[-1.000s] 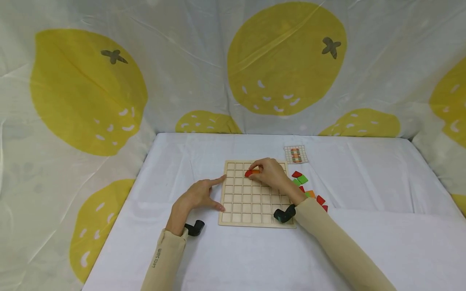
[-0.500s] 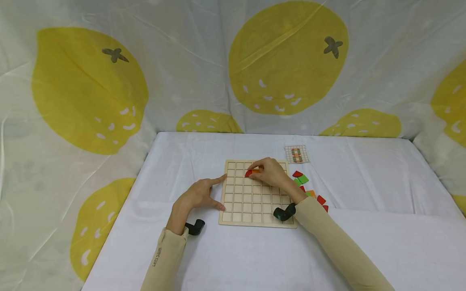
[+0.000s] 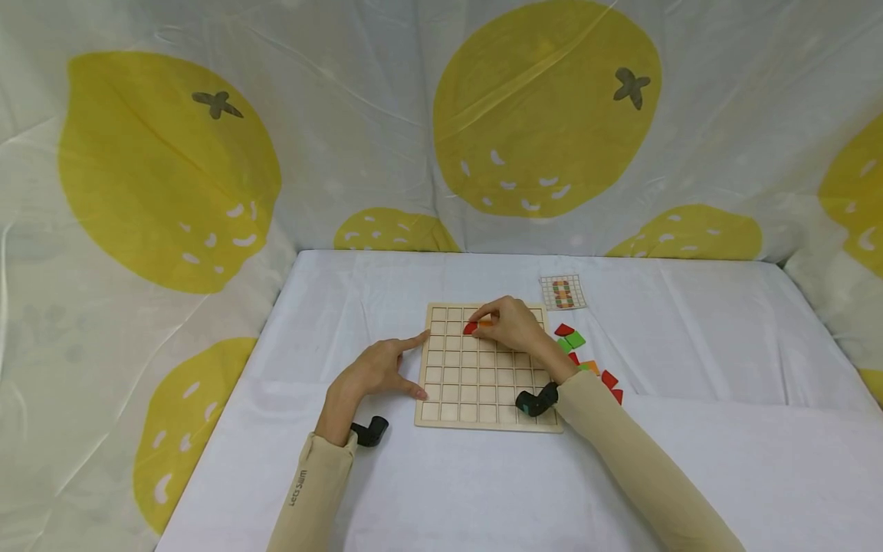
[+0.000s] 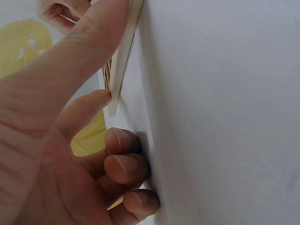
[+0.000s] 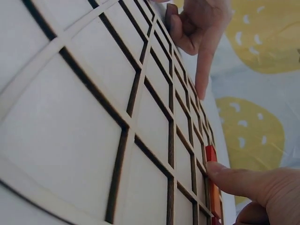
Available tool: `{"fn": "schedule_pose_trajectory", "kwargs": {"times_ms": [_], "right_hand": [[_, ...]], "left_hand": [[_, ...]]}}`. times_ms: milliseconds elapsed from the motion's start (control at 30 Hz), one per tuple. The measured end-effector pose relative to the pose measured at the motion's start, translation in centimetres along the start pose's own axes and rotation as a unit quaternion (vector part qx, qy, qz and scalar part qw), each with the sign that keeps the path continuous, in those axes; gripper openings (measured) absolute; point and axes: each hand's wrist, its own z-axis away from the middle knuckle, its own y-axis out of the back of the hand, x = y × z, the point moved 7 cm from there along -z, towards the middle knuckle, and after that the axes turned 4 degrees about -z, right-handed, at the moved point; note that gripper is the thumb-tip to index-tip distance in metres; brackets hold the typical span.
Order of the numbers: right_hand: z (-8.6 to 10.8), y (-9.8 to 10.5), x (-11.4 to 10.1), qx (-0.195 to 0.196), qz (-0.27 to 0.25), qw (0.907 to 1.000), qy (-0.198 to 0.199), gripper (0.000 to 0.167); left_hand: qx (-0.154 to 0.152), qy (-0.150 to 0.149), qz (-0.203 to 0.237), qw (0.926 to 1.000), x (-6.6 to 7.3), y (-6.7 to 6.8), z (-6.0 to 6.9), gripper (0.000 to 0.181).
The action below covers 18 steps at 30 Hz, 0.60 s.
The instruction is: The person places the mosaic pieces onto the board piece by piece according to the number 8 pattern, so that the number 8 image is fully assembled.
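A wooden grid board [image 3: 461,414] lies on the white table. My left hand [image 3: 375,368] is at its left side, thumb and forefinger spread and touching the edge; in the left wrist view the other fingers of that hand [image 4: 79,122] are bent near the cloth. Over the board's upper rows, my right hand [image 3: 513,326] pinches a red piece [image 3: 471,328] between thumb and forefinger. Directly beside it is an orange piece [image 3: 486,323], partly covered by the fingers. The right wrist view shows the thumb against the red piece [image 5: 210,153] and the orange piece [image 5: 215,201], both on the grid.
Right of the board lie loose pieces: red [image 3: 564,330], green [image 3: 575,340], orange [image 3: 590,367] and more red ones [image 3: 609,379]. A small patterned card [image 3: 562,293] lies behind them. A cloth with printed lemons [image 3: 545,115] hangs behind the table.
The right wrist has shifted very slightly up and left, its fingers staying at the red piece. The left hand has kept its place at the board's edge.
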Motion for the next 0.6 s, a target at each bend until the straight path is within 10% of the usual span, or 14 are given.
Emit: {"fn": "schedule_pose_trajectory", "kwargs": {"times_ms": [600], "right_hand": [[0.19, -0.23, 0.00, 0.008, -0.022, 0.9997, -0.006, 0.016]], "left_hand": [[-0.001, 0.004, -0.003, 1.0000, -0.05, -0.01, 0.07, 0.114]]}}
